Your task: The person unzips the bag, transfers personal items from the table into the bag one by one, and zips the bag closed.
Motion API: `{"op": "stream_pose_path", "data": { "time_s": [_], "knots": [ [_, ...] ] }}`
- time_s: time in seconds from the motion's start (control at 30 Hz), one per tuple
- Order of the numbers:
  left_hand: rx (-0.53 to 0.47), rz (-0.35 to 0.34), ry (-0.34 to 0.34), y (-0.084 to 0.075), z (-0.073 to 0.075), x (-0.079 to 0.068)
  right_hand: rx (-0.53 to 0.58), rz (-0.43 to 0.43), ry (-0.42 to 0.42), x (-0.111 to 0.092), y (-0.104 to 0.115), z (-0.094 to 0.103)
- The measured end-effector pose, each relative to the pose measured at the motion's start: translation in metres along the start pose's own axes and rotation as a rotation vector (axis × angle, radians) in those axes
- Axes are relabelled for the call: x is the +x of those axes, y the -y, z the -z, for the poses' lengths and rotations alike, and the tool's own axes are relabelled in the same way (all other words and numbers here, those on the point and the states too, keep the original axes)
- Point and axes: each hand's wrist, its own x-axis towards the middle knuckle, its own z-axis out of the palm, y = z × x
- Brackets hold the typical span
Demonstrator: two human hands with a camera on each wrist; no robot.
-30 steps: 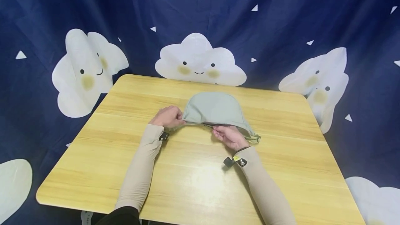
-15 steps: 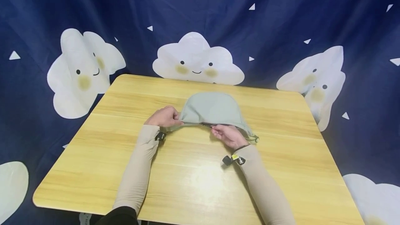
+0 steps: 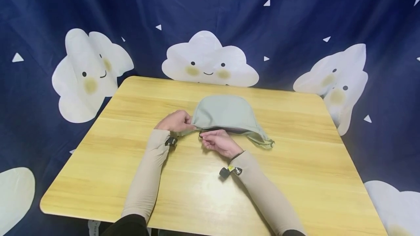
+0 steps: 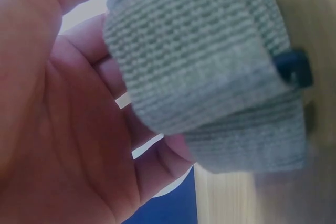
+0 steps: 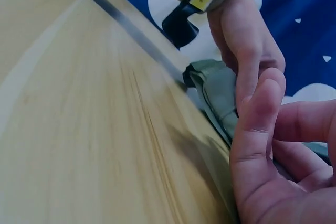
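A sage-green waist bag lies on the wooden table, its curved side away from me. Along its near edge the zip shows a dark gap. My left hand grips the bag's left corner between thumb and fingers. Folded green webbing with a small dark fitting hangs by that palm in the left wrist view. My right hand pinches the dark zip pull close to the left corner; in the right wrist view its thumb and index finger press together, hiding the pull.
The pale wooden table spreads around the bag. A strap end with a ring lies at the bag's right. Behind the table hangs a dark blue curtain with white clouds. Each wrist carries a small black camera.
My right hand has slid left along the bag's near edge with the zip pull, and the dark gap behind it is longer. The left hand keeps its grip on the corner.
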Motion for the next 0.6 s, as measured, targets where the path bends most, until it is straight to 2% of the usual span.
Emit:
{"op": "stream_pose_path", "data": {
  "time_s": [0.27,0.6],
  "knots": [
    [0.002,0.007,-0.019,0.001,0.003,0.000,0.025,-0.019,0.007,-0.004,0.001,0.007],
    [-0.005,-0.008,-0.005,-0.001,0.002,0.000,0.149,-0.011,-0.050,-0.014,0.003,0.028]
  ]
}}
